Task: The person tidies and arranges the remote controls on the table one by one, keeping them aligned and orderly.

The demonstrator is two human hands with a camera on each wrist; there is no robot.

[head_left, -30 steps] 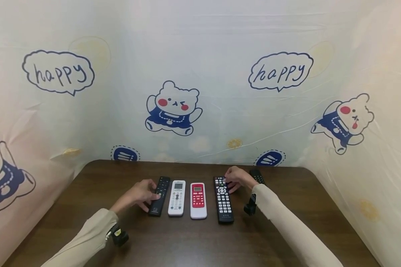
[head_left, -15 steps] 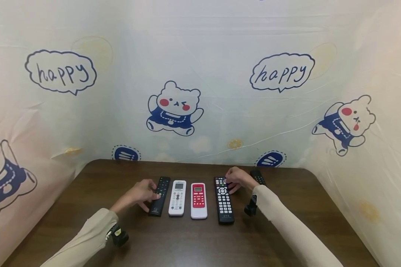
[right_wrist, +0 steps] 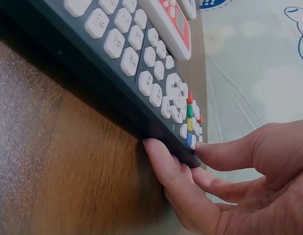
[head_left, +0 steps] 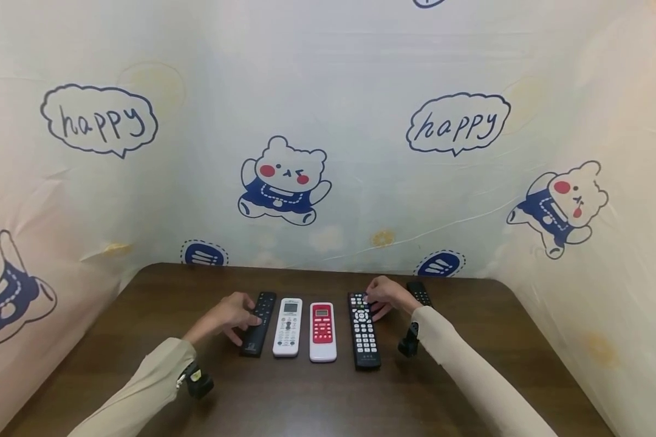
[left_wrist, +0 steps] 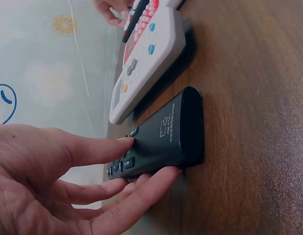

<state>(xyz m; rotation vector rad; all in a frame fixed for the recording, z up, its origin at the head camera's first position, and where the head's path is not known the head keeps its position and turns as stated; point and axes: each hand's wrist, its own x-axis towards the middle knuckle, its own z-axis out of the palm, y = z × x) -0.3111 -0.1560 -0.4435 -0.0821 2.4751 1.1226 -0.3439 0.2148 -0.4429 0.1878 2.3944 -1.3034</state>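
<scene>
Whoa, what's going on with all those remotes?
Someone's left hand pinches a black remote with dark buttons, and their right hand pinches a black remote with white buttons. Between these lie a white remote and a red-and-white remote, on the brown table. A third black remote lies past the right hand, partly hidden.

Head view is taken from above and well back, aimed forward and down across the brown wooden table (head_left: 284, 400) to the pale printed sheet (head_left: 372, 200). Both wrist views are shot low, close and rolled sideways, along the slim black plastic remote (left_wrist: 164, 132) (left) and the long black white-buttoned remote (right_wrist: 137, 93) (right). The red-and-white plastic remote (head_left: 322, 332) is shared by all three.
</scene>
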